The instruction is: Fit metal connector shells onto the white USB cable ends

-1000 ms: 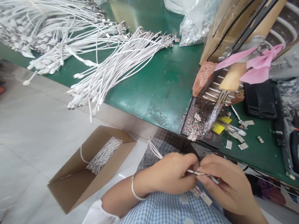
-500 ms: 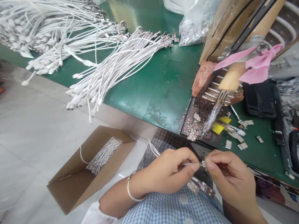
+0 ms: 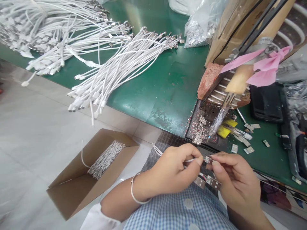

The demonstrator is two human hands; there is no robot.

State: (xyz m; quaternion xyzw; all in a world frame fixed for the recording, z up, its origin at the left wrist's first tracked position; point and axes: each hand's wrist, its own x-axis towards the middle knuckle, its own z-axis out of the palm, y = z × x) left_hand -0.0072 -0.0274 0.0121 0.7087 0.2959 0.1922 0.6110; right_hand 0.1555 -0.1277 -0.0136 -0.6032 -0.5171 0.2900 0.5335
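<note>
My left hand (image 3: 174, 174) is closed, with thumb and forefinger pinching a white cable (image 3: 190, 160) close to its end. Just beyond those fingertips is a small metal USB connector (image 3: 208, 159) at the cable's end. My right hand (image 3: 236, 180) pinches that connector from the other side between thumb and forefinger. Below, between the two hands, further USB connectors (image 3: 213, 182) hang on white cables with thin coloured wires showing. More white cable (image 3: 157, 150) sticks out behind my left hand.
A bundle of white cables (image 3: 120, 70) lies on the green table (image 3: 168, 92), beside larger piles. A soldering iron with a wooden handle (image 3: 240, 78) leans over solder crumbs (image 3: 200, 131) and a yellow sponge (image 3: 225, 129). An open cardboard box (image 3: 72, 198) with cables stands on the floor.
Both hands have shifted slightly up. The fingertips have moved a little further apart, so the connector between them shows more fully.
</note>
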